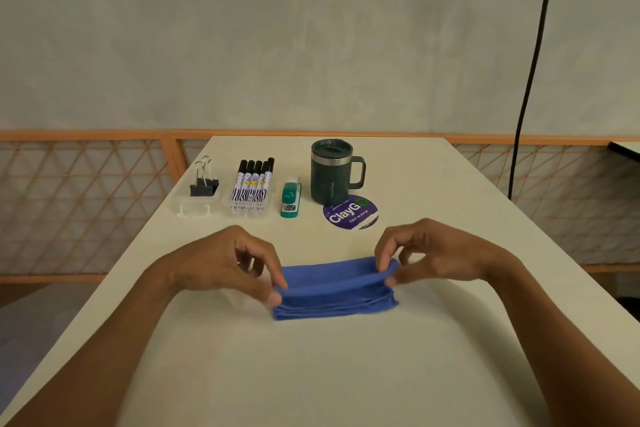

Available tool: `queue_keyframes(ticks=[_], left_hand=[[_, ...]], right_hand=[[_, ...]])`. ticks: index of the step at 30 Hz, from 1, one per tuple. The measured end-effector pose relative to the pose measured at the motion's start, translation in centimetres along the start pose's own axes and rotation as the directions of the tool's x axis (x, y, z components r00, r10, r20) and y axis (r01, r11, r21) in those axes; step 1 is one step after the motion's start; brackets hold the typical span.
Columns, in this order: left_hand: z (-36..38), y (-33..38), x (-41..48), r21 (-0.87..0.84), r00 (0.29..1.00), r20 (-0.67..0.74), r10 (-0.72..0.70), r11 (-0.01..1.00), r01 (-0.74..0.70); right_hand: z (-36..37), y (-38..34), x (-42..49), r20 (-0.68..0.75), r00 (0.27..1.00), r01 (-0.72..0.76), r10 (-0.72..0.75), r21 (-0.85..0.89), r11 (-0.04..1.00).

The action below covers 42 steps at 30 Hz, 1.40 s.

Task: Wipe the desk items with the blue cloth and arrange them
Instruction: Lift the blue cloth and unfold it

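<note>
Left hand (228, 263), right hand (426, 253) pinch folded blue cloth (336, 291) ends, lower centre. Risk: uneven lift, folds spill open.

Round purple ClayGo sticker (350, 215) on the white table (311, 374), black cable (533, 62) hanging at right, orange lattice railing (79, 191) behind.

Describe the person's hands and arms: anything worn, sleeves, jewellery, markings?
The left hand and right hand are bare: no gloves, no rings visible. The left forearm and right forearm are bare down to the frame edge: no sleeves, watch, bands or markings in view.
</note>
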<state>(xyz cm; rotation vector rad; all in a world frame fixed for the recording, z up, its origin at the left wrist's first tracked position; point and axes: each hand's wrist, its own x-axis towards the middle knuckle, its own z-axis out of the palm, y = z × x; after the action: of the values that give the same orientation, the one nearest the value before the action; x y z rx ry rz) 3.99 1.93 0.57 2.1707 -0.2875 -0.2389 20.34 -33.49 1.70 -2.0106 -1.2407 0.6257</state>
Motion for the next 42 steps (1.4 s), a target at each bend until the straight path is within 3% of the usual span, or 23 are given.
queue_keyframes(ticks=[3, 8, 10, 12, 15, 18, 21, 24, 25, 27, 30, 34, 42], left_hand=[[0.7, 0.1, 0.5, 0.059, 0.995, 0.096, -0.04, 0.998, 0.034], [0.4, -0.6, 0.3, 0.104, 0.99, 0.121, -0.066, 0.993, 0.054], [0.1, -1.2, 0.3, 0.061, 0.999, 0.009, -0.042, 0.997, 0.041], [0.0, -1.9, 0.7, 0.03, 0.971, -0.238, -0.027, 0.999, 0.035], [0.2, -3.2, 1.5, 0.049, 0.849, -0.529, 0.001, 0.998, 0.03], [0.7, -3.7, 1.8, 0.079, 0.796, -0.602, 0.054, 0.997, -0.007], [1.4, -4.2, 2.2, 0.116, 0.794, -0.603, 0.078, 0.993, -0.01], [2.1, -4.7, 3.2, 0.249, 0.802, -0.584, 0.123, 0.968, 0.033], [2.2, -4.8, 3.5, 0.304, 0.811, -0.57, 0.137, 0.951, 0.053], [2.5, -5.2, 3.9, 0.414, 0.828, -0.534, 0.173, 0.907, 0.077], [2.9, -5.9, 4.3, 0.524, 0.848, -0.487, 0.211, 0.847, 0.091], [3.4, -6.2, 4.8, 0.578, 0.893, -0.423, 0.152, 0.805, 0.136], [4.5, -4.8, 4.9, 0.57, 0.916, -0.383, 0.116, 0.811, 0.136]], right_hand=[[0.7, -0.2, -0.1, 0.06, 0.998, -0.021, 0.025, -0.06, 0.998], [0.6, -1.5, -0.3, 0.127, 0.987, -0.084, 0.095, -0.089, 0.993], [1.0, -1.9, 0.5, -0.028, 0.999, -0.031, 0.029, -0.101, 0.994], [2.3, -2.2, 1.8, -0.137, 0.983, 0.102, -0.125, -0.161, 0.982], [5.1, -2.5, 4.3, 0.043, 0.957, 0.286, -0.288, -0.321, 0.903], [6.7, -2.3, 5.3, 0.151, 0.964, 0.258, -0.219, -0.336, 0.906], [6.6, -2.3, 4.8, 0.082, 0.982, 0.19, -0.171, -0.424, 0.885], [7.3, -1.9, 4.5, -0.144, 0.983, -0.008, -0.113, -0.65, 0.76], [8.2, -1.6, 4.3, -0.24, 0.963, -0.072, -0.125, -0.675, 0.735], [10.2, -1.3, 3.8, -0.346, 0.923, -0.09, -0.167, -0.619, 0.78], [12.3, -1.8, 2.6, -0.285, 0.958, -0.089, -0.04, -0.425, 0.901], [13.0, -1.9, 0.8, -0.234, 0.97, -0.18, 0.069, -0.493, 0.851], [9.9, 1.6, -5.7, -0.416, 0.88, -0.415, 0.23, -0.437, 0.798]])
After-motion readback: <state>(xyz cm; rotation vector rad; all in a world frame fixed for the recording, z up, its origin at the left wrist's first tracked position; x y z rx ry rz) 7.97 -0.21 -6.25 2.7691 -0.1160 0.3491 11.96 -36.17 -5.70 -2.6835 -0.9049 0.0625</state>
